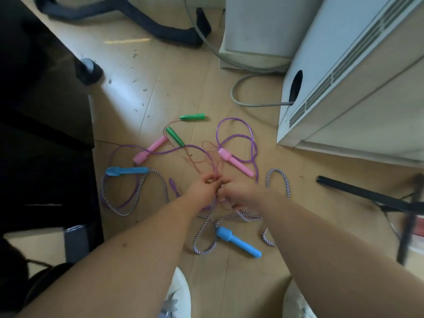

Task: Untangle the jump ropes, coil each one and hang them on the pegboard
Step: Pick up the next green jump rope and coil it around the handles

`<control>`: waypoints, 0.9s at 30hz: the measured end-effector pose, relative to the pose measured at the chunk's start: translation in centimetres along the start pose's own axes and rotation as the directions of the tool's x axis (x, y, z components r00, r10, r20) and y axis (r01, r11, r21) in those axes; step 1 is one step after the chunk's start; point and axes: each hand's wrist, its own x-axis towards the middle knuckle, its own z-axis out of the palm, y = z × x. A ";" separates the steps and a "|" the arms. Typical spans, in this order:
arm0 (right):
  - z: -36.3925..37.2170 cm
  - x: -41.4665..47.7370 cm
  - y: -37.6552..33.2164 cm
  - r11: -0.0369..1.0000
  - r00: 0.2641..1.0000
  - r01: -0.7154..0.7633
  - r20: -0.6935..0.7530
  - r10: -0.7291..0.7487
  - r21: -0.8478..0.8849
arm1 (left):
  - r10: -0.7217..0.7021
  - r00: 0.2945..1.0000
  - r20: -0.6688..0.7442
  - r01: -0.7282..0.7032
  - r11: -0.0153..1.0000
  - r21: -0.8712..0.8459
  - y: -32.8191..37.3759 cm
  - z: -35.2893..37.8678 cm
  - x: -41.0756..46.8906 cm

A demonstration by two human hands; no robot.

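Three jump ropes lie tangled on the wooden floor. One has a purple cord (236, 131) and pink handles (152, 148) (236, 162). Another has a striped braided cord (135, 198) and blue handles (127, 171) (238, 241). The third has a thin clear pinkish cord (202, 157) and green handles (192, 117) (174, 136). My left hand (203, 188) pinches the thin cords at the knot in the middle. My right hand (238, 191) is closed on the tangled cords right beside it. The pegboard is not in view.
A white air-conditioner unit (344, 88) stands at the right, with a grey hose (243, 95) looping on the floor. Dark furniture (46, 134) and a caster wheel (88, 70) fill the left. A black stand leg (367, 196) lies at the right. My white shoes (181, 294) are at the bottom.
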 end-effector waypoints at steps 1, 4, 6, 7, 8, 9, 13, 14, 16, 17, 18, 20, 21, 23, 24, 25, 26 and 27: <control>-0.3 -1.1 -0.6 0.999 0.999 0.033 -0.031 -0.033 0.012 | 0.053 0.999 0.008 -0.053 0.998 0.018 0.8 -0.3 -0.9; -1.1 -5.1 -2.8 0.993 0.986 0.117 -0.117 -0.116 0.000 | 0.221 0.974 0.039 -0.224 0.968 0.110 3.5 -1.5 -3.9; -1.4 -8.0 -4.3 0.989 0.975 0.141 -0.165 -0.148 -0.053 | 0.324 0.942 0.093 -0.336 0.924 0.182 5.7 -2.2 -6.8; -1.6 -9.3 -5.0 0.980 0.962 0.174 -0.196 -0.191 -0.097 | 0.372 0.921 0.117 -0.389 0.896 0.214 6.6 -2.5 -8.2; -1.7 -10.8 -5.7 0.965 0.937 0.214 -0.249 -0.247 -0.154 | 0.419 0.898 0.130 -0.439 0.869 0.228 7.6 -2.7 -9.8; -1.9 -12.4 -6.4 0.946 0.895 0.242 -0.327 -0.303 -0.215 | 0.464 0.877 0.124 -0.480 0.845 0.234 8.6 -2.9 -11.3; -2.0 -17.7 -7.5 0.891 0.691 0.276 -0.570 -0.444 -0.360 | 0.587 0.803 0.099 -0.588 0.756 0.287 11.4 -3.4 -17.6; -1.8 -19.0 -7.6 0.871 0.685 0.297 -0.549 -0.480 -0.391 | 0.605 0.789 0.104 -0.606 0.740 0.293 11.9 -3.4 -19.2; -1.2 -21.7 -7.8 0.825 0.691 0.359 -0.470 -0.550 -0.437 | 0.635 0.766 0.097 -0.634 0.723 0.274 12.7 -3.5 -22.3; -0.7 -23.0 -7.9 0.804 0.686 0.385 -0.442 -0.578 -0.453 | 0.660 0.747 0.086 -0.656 0.709 0.259 13.0 -3.6 -23.8; -0.2 -24.3 -8.0 0.790 0.676 0.401 -0.432 -0.597 -0.463 | 0.689 0.721 0.074 -0.681 0.684 0.262 13.2 -3.7 -25.1; 0.6 -26.5 -8.1 0.788 0.657 0.408 -0.451 -0.604 -0.462 | 0.731 0.679 0.064 -0.713 0.636 0.293 13.5 -4.0 -27.6; 1.0 -27.6 -8.2 0.789 0.645 0.413 -0.466 -0.606 -0.456 | 0.744 0.665 0.064 -0.723 0.621 0.304 13.5 -4.2 -28.8; 1.8 -29.7 -8.1 0.783 0.629 0.425 -0.474 -0.616 -0.455 | 0.768 0.636 0.069 -0.741 0.584 0.330 13.5 -4.6 -30.7; 2.1 -30.6 -8.0 0.783 0.623 0.426 -0.481 -0.617 -0.453 | 0.778 0.625 0.067 -0.746 0.570 0.345 13.5 -4.8 -31.7; 2.3 -31.6 -7.9 0.785 0.613 0.428 -0.494 -0.616 -0.448 | 0.789 0.612 0.055 -0.748 0.555 0.363 13.4 -5.1 -32.5; 2.5 -32.5 -7.8 0.788 0.603 0.433 -0.509 -0.614 -0.438 | 0.803 0.594 0.037 -0.747 0.534 0.397 13.3 -5.4 -33.3; 2.7 -33.4 -7.7 0.791 0.594 0.442 -0.523 -0.611 -0.423 | 0.818 0.574 0.023 -0.740 0.508 0.441 13.2 -5.7 -34.0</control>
